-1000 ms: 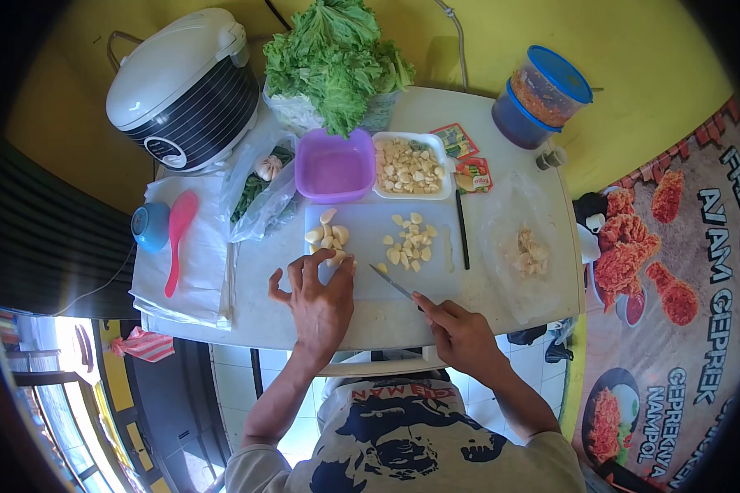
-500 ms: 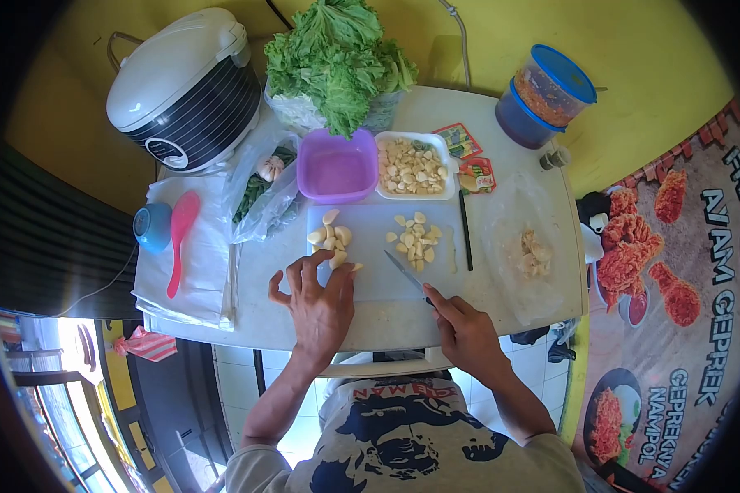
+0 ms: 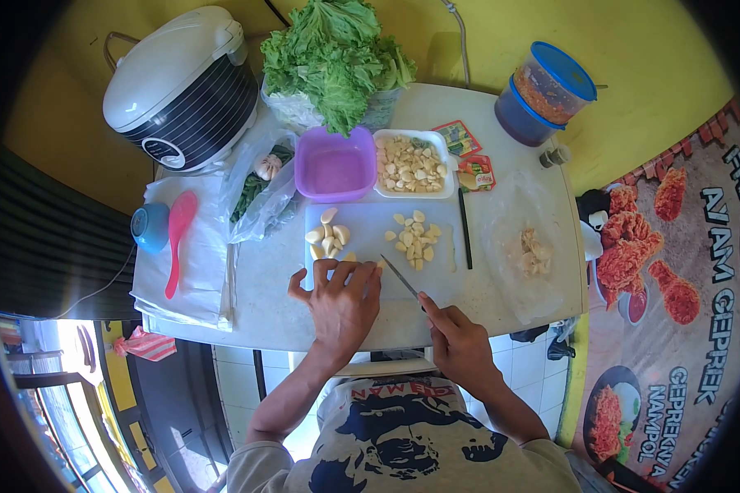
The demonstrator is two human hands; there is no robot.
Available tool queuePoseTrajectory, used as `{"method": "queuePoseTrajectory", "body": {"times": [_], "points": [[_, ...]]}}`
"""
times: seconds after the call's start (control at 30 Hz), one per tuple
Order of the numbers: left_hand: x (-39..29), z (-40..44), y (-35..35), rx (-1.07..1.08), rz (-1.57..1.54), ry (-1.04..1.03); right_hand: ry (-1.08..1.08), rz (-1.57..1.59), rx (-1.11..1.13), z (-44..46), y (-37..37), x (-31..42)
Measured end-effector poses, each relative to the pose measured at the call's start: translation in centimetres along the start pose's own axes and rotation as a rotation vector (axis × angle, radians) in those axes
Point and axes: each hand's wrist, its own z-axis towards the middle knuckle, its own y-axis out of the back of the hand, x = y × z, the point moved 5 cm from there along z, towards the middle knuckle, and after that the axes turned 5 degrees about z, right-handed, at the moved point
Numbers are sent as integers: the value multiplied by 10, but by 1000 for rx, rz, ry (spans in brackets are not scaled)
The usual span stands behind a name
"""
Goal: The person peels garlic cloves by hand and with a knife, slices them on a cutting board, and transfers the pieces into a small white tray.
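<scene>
My right hand (image 3: 460, 341) is closed round the handle of a knife (image 3: 400, 277), its blade pointing up and left over the white cutting board (image 3: 370, 222). On the board's front part, my left hand (image 3: 341, 304) has its fingers bent down, the fingertips beside a small garlic piece (image 3: 381, 264) near the knife tip. Whether the fingertips press on that piece is hard to make out. Whole peeled cloves (image 3: 329, 233) lie at the board's left, just beyond my left hand. Several cut garlic pieces (image 3: 417, 236) are grouped at the right.
Behind the board stand a purple container (image 3: 335, 164) and a white tray of garlic (image 3: 411, 164). A rice cooker (image 3: 181, 90), lettuce (image 3: 337, 66), a pink spoon (image 3: 177, 246) and a blue bowl (image 3: 150, 226) are further out. At the right lie a plastic bag (image 3: 522, 287) and stacked tubs (image 3: 543, 94).
My left hand has moved right, away from the whole cloves and closer to the knife. The knife blade has shifted slightly left, still in my right hand.
</scene>
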Motion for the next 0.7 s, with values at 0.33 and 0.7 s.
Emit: {"method": "queuePoseTrajectory", "body": {"times": [0.33,0.7], "points": [[3,-5,-6,-7,-33,-54,48,-91,-12,0,-3,9],[3,-3,-5,17,-30,-57,27,-152,24,-2,-4,15]]}}
